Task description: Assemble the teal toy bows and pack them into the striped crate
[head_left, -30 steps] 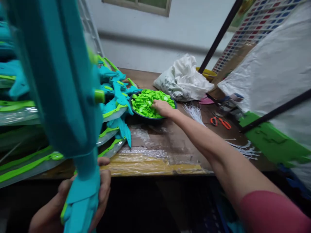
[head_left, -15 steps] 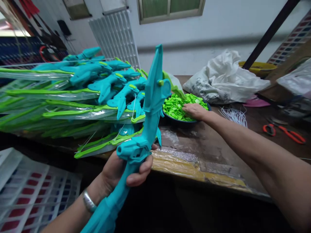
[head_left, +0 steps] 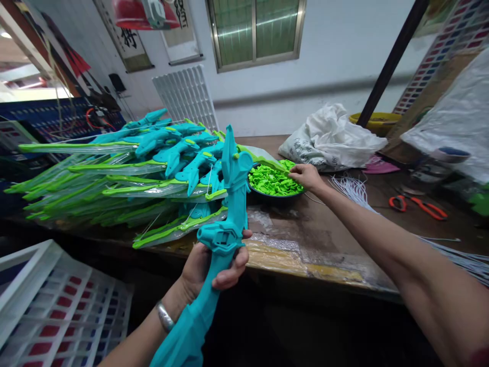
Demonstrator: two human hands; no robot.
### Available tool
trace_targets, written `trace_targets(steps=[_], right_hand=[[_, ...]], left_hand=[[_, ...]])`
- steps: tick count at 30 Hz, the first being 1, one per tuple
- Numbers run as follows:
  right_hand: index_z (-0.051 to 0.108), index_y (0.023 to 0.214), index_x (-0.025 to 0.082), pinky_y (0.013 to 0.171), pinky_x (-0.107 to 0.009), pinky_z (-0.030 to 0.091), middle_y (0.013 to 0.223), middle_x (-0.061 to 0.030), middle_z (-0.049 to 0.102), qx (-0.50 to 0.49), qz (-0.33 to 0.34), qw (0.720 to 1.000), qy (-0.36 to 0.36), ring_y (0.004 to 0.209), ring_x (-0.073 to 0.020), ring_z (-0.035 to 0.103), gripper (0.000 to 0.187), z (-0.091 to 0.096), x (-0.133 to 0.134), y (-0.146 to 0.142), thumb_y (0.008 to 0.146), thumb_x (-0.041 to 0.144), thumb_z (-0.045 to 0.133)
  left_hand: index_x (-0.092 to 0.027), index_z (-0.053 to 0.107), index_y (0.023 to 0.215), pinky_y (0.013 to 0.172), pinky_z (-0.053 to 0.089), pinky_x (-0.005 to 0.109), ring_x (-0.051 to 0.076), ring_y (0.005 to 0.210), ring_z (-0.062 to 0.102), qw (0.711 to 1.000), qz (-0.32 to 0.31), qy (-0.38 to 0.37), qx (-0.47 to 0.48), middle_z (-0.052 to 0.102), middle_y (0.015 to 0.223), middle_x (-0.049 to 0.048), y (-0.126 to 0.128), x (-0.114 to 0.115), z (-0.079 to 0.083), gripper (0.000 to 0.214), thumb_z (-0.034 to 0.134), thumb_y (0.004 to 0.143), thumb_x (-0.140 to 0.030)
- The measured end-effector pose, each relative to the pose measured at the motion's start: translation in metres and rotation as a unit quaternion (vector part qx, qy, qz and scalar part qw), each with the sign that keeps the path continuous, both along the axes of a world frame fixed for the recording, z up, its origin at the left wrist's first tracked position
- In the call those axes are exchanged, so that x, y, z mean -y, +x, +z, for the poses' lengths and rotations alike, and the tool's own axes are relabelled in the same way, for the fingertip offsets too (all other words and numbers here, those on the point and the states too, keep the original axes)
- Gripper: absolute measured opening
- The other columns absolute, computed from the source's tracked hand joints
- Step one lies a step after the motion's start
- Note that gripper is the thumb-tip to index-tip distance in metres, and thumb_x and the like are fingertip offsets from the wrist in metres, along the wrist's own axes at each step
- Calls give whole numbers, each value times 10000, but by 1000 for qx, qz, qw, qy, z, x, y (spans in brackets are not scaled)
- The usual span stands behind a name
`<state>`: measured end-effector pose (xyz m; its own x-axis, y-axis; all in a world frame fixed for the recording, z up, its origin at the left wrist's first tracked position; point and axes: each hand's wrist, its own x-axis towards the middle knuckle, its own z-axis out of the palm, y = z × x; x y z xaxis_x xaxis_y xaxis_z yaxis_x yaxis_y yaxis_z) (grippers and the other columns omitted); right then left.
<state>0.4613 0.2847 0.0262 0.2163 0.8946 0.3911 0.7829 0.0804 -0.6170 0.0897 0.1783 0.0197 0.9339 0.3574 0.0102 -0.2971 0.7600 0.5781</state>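
The teal toy bow (head_left: 231, 199) stands upright in the left hand (head_left: 214, 265), which is wrapped tight round its grip just off the near table (head_left: 305, 239) edge. Since a moment ago the right hand (head_left: 307, 176) has drawn back from lying flat on the green pieces (head_left: 271, 181) to the bowl (head_left: 275, 197) rim. Its fingers are now bunched, and I cannot tell whether they pinch a piece. Bare tabletop lies nearer than that hand, and scissors (head_left: 416, 205) are well to its right.

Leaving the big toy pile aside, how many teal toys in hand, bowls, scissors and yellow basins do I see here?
Teal toy held in the left hand: 1
Bowl of green pieces at the right hand: 1
Orange-handled scissors: 1
Yellow basin: 1
Total: 4
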Motion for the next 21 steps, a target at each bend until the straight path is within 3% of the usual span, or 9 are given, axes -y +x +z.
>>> trace_targets(steps=[4,8,12,16,18,21], right_hand=[[680,955,142,591,-291,551,734,-41,673,-152,90,983,42,615,-152,625,379,-1,62,-63,882,507,610],[724,961,179,591,-255,530,719,-4,672,-368,192,906,80,601,-115,599,282,-4,138,-120,825,421,773],[735,945,207,598,-234,538,744,7,678,-443,224,865,72,619,-103,602,173,0,192,-161,845,338,787],[732,997,231,656,-273,619,881,-24,697,-479,355,803,9,758,-155,714,96,6,222,-202,922,287,710],[740,1003,236,643,-279,650,994,-40,669,-465,371,803,31,779,-160,731,90,4,228,-219,937,267,687],[738,1039,258,579,-245,654,1092,-50,630,-390,328,856,91,684,-123,714,131,-3,229,-232,966,226,633]], left_hand=[[-170,663,1224,318,342,171,141,561,590,999,-37,6,-12,652,1015,120,-9,-1,-1,351,542,961,-369],[-186,700,1058,330,425,213,158,537,564,995,-103,7,-15,657,919,93,-20,4,4,235,530,971,-323],[-135,711,1032,365,460,196,153,575,590,999,-1,5,-38,658,835,79,-18,25,7,195,603,929,-260],[-111,745,880,391,414,168,135,498,588,989,139,24,-43,654,668,26,-8,44,4,281,492,949,-214],[-116,741,775,426,466,185,137,485,605,983,178,22,-37,659,622,19,-4,50,3,225,571,897,-199],[-123,726,718,394,479,199,152,475,606,982,186,10,-28,668,602,33,-2,53,-1,89,757,744,-202]])
